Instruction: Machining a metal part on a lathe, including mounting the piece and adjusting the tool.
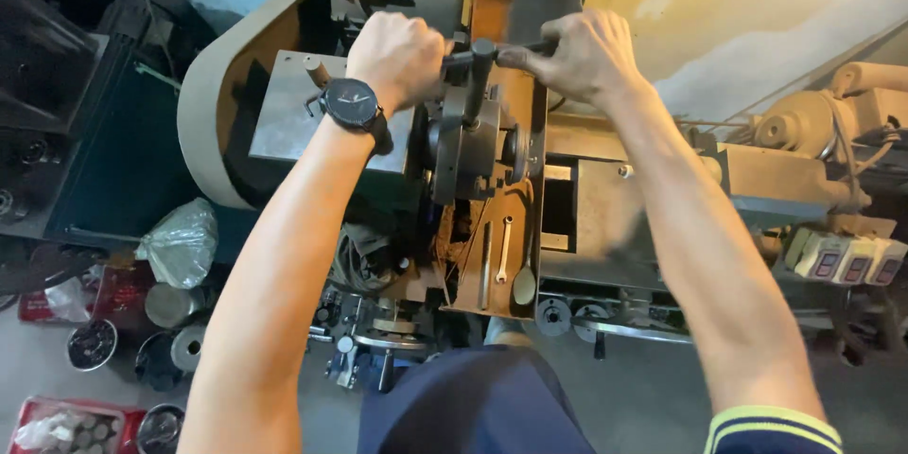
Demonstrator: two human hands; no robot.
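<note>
At the lower left of the frame I saw a red crate (71,424) holding small metal cylinders, and beside it round tins (92,344) with dark contents I could not identify. At the upper centre stood a worn, rust-stained metal machine (605,218). A dark steel handle bar (482,61) crossed its top. My left hand (395,57), wristwatch (352,104) below it, was closed around the bar's left end. My right hand (582,55) was clenched on its right end.
</note>
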